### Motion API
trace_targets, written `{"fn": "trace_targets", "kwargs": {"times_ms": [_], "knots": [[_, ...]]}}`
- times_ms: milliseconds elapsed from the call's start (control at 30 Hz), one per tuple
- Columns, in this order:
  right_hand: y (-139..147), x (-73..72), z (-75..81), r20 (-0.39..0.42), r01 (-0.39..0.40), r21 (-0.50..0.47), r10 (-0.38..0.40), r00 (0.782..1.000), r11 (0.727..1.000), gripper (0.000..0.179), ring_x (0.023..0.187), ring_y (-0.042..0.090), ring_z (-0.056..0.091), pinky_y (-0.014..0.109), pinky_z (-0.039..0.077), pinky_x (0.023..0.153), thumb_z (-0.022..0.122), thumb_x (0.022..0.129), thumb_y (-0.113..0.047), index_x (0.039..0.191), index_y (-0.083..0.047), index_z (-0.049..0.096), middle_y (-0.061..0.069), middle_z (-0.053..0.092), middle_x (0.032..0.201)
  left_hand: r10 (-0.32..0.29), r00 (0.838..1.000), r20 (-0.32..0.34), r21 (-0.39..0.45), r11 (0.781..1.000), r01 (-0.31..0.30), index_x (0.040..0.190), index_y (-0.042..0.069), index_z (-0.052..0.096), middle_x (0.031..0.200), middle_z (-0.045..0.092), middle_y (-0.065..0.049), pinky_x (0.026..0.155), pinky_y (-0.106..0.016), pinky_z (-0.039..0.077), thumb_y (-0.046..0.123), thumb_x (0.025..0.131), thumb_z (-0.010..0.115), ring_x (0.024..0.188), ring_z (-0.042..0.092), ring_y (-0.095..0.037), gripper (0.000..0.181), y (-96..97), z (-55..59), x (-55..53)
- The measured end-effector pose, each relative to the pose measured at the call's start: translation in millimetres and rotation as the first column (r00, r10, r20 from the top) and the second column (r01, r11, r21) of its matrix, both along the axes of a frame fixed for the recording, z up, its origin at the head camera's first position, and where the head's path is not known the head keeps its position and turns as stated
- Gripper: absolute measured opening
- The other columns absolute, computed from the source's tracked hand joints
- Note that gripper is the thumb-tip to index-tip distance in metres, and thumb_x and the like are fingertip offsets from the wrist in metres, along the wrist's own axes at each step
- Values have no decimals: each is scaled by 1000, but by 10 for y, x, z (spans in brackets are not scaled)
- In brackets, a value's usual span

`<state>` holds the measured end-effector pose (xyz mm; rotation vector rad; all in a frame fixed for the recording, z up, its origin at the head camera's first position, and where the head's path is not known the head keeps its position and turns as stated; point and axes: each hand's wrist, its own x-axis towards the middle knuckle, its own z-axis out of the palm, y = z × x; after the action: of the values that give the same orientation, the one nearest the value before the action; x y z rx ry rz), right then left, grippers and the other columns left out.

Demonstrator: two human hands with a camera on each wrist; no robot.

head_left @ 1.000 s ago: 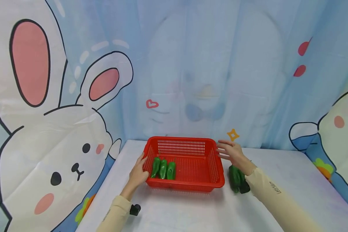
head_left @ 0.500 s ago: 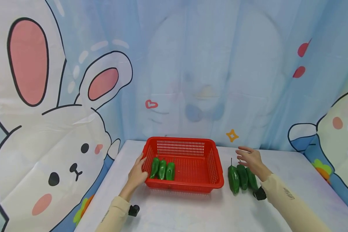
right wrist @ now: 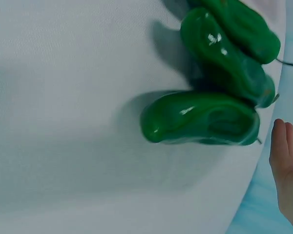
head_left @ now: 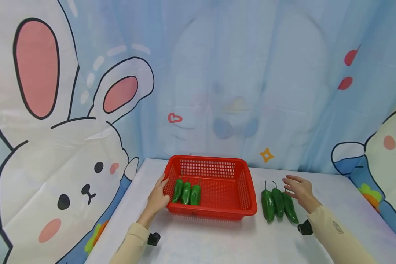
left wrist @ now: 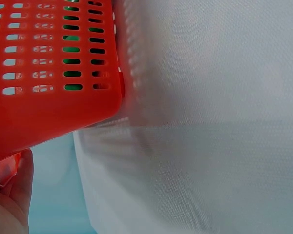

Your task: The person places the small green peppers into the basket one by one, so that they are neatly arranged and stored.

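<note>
A red plastic basket (head_left: 211,211) with slotted sides stands on the table. Inside it, toward the left, lie three green peppers (head_left: 186,192). My left hand (head_left: 157,198) grips the basket's left rim; in the left wrist view only part of that hand (left wrist: 14,195) shows, at the rim's edge. To the basket's right, three more green peppers (head_left: 278,203) lie side by side with their stems pointing away. My right hand (head_left: 300,190) hovers by the rightmost of these, holding nothing. Its fingers look extended in the right wrist view, beyond the peppers' stem ends (right wrist: 202,117).
A white cloth covers the table (head_left: 217,242). Behind it hangs a light blue curtain (head_left: 198,73) printed with cartoon rabbits. Black wrist cameras show under the left wrist (head_left: 154,239) and the right wrist (head_left: 305,228).
My right hand has moved right, from beside the basket's right rim to the far side of the loose peppers, uncovering them. The left hand stays at the basket.
</note>
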<state>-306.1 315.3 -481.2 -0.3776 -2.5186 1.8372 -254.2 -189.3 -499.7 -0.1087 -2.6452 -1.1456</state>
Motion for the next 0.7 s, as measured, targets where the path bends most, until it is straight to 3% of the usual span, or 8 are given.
{"fn": "trace_targets", "kwargs": {"times_ms": [233, 467, 567, 700], "knots": [[109, 44, -120, 47, 58, 1, -58, 997, 998, 65, 134, 48, 40, 51, 41, 101, 51, 100, -27, 147, 14, 29, 34, 37, 147, -1, 1000, -1, -1, 1000, 1, 143, -4, 47, 158, 31, -13, 98, -60, 42, -4, 69, 53, 141, 36, -35, 74, 0, -14, -12], [125, -30, -236, 49, 89, 3, -89, 995, 996, 70, 134, 50, 37, 55, 37, 104, 58, 95, -29, 146, 13, 33, 36, 31, 148, 0, 1000, 6, 14, 1000, 0, 144, -4, 46, 159, 30, -13, 97, -61, 42, -4, 69, 53, 141, 35, -36, 75, -13, -27, -9], [188, -117, -363, 69, 123, 45, -125, 990, 991, 71, 130, 50, 42, 58, 41, 100, 64, 91, -30, 144, 11, 38, 37, 33, 146, -5, 1000, 4, 14, 1000, 5, 144, -4, 46, 158, 30, -14, 97, -61, 43, -4, 70, 53, 140, 35, -37, 74, -11, -33, -7], [337, -285, -643, 106, 153, 91, -162, 981, 984, 69, 126, 47, 48, 55, 53, 77, 68, 89, -31, 142, 6, 45, 34, 37, 145, -9, 1000, -8, 12, 1000, 9, 143, -5, 47, 158, 32, -14, 96, -60, 44, -4, 70, 53, 140, 36, -37, 73, -6, -23, -15]]}}
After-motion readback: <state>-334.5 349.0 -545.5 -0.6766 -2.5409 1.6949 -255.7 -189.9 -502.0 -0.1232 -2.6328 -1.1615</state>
